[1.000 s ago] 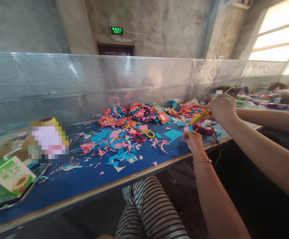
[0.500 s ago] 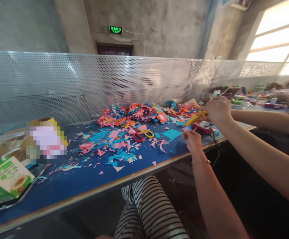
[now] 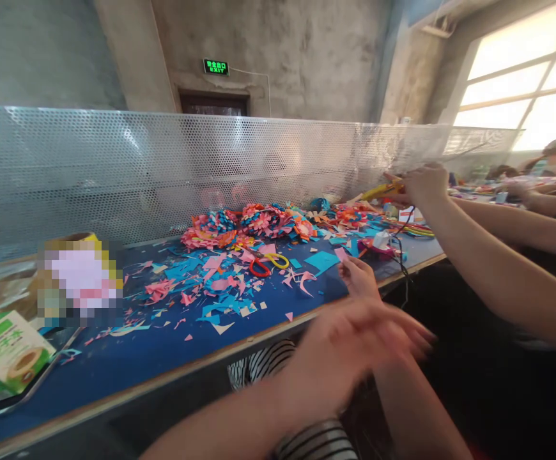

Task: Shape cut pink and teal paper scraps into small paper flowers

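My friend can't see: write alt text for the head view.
The right hand pinches pink paper; the blurred left hand overlaps the right forearm. Paper scraps litter the blue table; a co-worker's hand holds a yellow glue gun.

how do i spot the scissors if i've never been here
On the blue table along the perforated metal screen, find the pile of pink, orange and blue paper flowers. Just in front of it, among paper scraps, lie the scissors: only they have two looped handles, one red, one yellow.

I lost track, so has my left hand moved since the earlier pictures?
Yes: judged against the blue table, your left hand has swung up and rightward from the picture's bottom.
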A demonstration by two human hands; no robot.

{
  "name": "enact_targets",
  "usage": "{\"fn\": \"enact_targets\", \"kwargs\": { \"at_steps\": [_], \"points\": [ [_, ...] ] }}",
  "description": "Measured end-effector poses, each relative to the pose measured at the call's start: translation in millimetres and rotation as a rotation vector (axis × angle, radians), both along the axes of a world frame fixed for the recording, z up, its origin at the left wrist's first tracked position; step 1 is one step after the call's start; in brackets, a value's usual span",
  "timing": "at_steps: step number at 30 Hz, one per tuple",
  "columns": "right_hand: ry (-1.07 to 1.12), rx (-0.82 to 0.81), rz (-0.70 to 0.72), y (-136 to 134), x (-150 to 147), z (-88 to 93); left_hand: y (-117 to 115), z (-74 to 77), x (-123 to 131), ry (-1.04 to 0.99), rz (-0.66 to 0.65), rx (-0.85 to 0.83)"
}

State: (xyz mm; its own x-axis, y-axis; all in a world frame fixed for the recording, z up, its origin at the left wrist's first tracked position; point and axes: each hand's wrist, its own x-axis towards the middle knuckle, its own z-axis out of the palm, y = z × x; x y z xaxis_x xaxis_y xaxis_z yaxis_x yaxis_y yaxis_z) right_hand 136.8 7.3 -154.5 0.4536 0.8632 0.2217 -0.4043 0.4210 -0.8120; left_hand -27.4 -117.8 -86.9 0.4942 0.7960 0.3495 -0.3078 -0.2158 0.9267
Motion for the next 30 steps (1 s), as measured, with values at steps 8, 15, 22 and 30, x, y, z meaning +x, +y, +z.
{"fn": "enact_targets", "kwargs": {
  "at_steps": [8,15,22,30],
  "points": [
    [0.099,0.134,0.138,-36.5,-49.1,18.3,98.2,-0.4,23.8,-0.071,0.373,-0.363],
    [0.022,0.181,0.134,-47.2,-61.9,18.8,93.8,-10.8,29.0,-0.250,0.261,-0.446],
    [-0.286,0.204,0.118,-47.9,-53.6,13.0,96.3,-10.5,16.8,-0.228,0.344,-0.481],
    [-0.656,0.250,-0.077,-41.4,-50.5,16.5,97.9,-9.3,-6.2,-0.169,0.351,-0.530]
  ]
}}
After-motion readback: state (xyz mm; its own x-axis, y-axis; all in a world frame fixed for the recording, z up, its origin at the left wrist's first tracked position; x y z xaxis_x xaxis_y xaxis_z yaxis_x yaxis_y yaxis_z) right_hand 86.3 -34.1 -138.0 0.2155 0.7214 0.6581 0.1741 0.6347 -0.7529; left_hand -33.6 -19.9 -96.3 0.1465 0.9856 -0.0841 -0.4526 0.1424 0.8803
